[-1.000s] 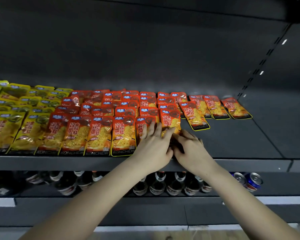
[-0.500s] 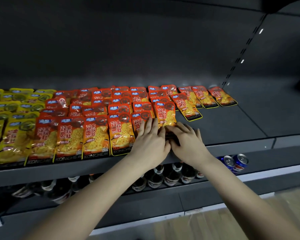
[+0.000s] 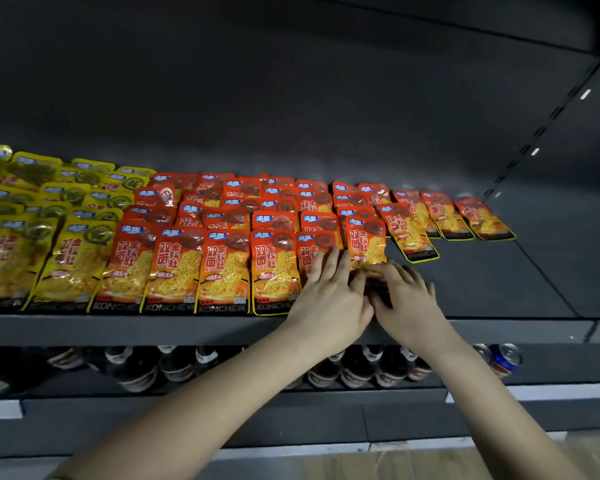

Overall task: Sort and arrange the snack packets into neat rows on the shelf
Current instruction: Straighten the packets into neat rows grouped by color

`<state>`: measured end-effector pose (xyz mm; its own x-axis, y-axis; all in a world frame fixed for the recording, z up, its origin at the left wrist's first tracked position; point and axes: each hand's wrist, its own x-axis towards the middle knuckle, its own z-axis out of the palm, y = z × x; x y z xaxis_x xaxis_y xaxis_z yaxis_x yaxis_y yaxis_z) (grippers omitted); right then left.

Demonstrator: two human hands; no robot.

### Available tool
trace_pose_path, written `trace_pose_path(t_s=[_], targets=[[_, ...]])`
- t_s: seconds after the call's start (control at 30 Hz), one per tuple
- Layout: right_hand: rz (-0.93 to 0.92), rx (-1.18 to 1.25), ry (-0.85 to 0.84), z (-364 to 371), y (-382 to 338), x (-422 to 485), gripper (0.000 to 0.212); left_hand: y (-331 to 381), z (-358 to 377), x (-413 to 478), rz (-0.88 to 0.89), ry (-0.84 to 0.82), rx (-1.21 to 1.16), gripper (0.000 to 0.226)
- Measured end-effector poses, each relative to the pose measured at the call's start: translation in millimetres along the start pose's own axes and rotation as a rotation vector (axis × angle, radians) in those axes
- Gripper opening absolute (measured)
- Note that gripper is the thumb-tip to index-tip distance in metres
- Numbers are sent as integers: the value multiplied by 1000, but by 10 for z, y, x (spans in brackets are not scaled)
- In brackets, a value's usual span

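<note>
Head camera, front of the shelf [image 3: 499,282]: the left hand [image 3: 329,296] lies flat, fingers stretched out, on a front-row orange packet [image 3: 307,252]. The right hand [image 3: 407,299] presses spread, uncurled fingers on the lower end of the neighbouring packet [image 3: 367,245]. The orange rows [image 3: 222,271] overlap mid-shelf, with yellow packets [image 3: 73,258] to their left. Bottles [image 3: 357,372] and cans [image 3: 503,358] sit on the level below.

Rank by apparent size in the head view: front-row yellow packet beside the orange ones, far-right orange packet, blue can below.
1. Front-row yellow packet.
2. Far-right orange packet; it lies farther back, so true sizes may match.
3. Blue can, smallest, partly hidden.
</note>
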<state>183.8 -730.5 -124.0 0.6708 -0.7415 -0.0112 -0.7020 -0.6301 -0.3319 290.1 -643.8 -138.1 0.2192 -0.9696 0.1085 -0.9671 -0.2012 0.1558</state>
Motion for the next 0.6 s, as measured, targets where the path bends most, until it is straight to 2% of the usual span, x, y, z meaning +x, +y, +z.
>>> trace_pose_path(t_s=[0.3,0.43,0.6], targets=[[5,29,20,13,14,-41,41,-26,49,19,9,14,-8,55],[-50,79,67,12,45,-32,35,-38,51,0,39,53,-21,76],[-63,219,60,-77,97,34,31,-48,83,-23,22,223,-98,50]])
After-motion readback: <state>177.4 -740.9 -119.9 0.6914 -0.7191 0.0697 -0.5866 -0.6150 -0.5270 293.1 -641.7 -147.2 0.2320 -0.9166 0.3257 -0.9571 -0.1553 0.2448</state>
